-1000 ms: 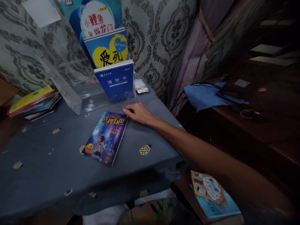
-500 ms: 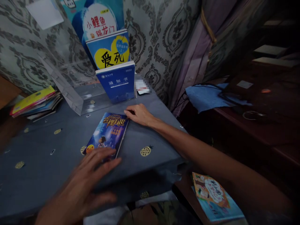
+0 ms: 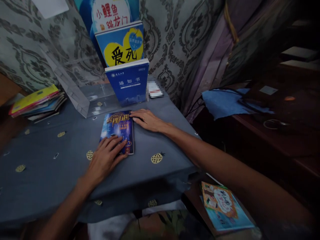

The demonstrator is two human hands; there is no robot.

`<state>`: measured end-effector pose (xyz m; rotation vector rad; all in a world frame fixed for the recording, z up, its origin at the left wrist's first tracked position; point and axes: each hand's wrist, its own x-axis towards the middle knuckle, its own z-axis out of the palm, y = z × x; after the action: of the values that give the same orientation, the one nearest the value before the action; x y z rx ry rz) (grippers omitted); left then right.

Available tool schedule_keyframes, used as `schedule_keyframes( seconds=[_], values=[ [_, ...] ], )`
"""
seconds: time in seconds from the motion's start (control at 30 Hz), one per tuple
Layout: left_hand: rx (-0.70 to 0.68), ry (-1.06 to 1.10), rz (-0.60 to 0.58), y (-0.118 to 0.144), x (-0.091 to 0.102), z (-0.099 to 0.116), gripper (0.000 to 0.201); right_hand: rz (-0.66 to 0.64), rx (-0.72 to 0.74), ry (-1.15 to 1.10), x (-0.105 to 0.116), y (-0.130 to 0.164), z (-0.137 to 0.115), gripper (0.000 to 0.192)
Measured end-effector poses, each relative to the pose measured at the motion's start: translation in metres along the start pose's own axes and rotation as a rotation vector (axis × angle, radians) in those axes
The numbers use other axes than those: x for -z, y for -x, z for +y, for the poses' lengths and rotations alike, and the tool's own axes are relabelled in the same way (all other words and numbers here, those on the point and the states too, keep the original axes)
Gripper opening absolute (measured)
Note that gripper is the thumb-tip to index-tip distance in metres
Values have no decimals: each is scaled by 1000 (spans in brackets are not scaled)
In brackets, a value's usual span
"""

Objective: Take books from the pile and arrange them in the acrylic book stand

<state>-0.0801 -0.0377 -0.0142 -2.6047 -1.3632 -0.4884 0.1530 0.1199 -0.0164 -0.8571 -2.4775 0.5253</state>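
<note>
Dark-blue paperback storybook (image 3: 118, 132) now lies straight before the blue upright booklet (image 3: 128, 81); my left hand (image 3: 106, 158) has joined, my right hand (image 3: 146, 119) stays, fingers flat, pressing its cover.

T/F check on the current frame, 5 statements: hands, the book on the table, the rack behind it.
1. The left hand lies flat on the lower part of the dark blue book. True.
2. The right hand is lifted clear of that book. False: its fingertips touch the book's upper right edge.
3. The book stands upright in the clear rack. False: it lies flat on the grey tablecloth, in front of the rack.
4. Three books stand stepped in the rack, the front one a blue booklet. True.
5. A stack of books lies at the table's left end. True.
</note>
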Motion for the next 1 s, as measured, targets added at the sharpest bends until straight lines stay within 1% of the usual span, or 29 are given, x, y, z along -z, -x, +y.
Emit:
schedule_keyframes(
  seconds=[0.13, 0.27, 0.37, 0.6, 0.73, 0.9, 1.0],
  values=[
    [-24, 9, 30, -5, -2, 3, 41, -13, 2, 27, -2, 0, 1, 41],
    [-42, 17, 93, -5, 0, 6, 33, -6, 38, 29, -2, 2, -2, 40],
    [-58, 14, 127, -5, 1, 7, 31, -3, 41, 28, -3, 4, -6, 39],
    [-40, 4, 121, -6, 0, 8, 30, -18, 95, 33, -5, 7, -12, 41],
    [-14, 36, 107, -5, -1, 8, 33, -40, 90, 56, -5, 9, -13, 51],
    [-44, 48, 130, -6, 1, 8, 37, -83, 94, 77, -9, 12, -18, 67],
    [-53, 40, 123, -5, 2, 9, 34, -128, 79, 70, -12, 14, -21, 79]
  ],
)
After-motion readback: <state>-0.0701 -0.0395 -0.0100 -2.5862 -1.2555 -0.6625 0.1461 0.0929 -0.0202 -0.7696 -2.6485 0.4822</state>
